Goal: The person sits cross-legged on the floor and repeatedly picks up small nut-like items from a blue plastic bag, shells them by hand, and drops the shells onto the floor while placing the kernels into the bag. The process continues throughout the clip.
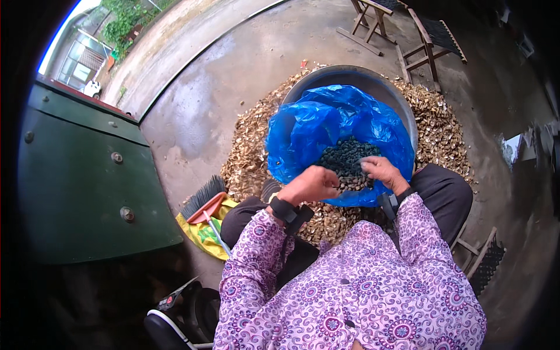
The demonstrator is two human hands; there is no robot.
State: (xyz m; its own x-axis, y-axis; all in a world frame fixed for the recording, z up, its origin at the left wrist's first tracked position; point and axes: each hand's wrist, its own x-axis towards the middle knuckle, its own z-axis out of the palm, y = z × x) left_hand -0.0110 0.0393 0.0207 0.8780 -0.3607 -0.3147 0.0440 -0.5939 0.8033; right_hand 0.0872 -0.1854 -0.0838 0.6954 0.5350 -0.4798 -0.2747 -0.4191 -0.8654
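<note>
A metal basin (356,74) lined with a blue plastic bag (326,125) stands in front of me, with a heap of small dark seeds (347,157) in it. My left hand (314,184) is curled at the bag's near edge, its fingers closed around something small that I cannot make out. My right hand (380,170) rests on the seed heap, fingers bent down into it. Both wrists carry black straps, and my sleeves are purple patterned.
A wide pile of pale husks (251,146) surrounds the basin on the concrete ground. A broom with a red head (204,204) and a yellow bag (204,236) lie at my left. A green metal box (87,175) stands farther left. Wooden stools (426,41) stand beyond the basin.
</note>
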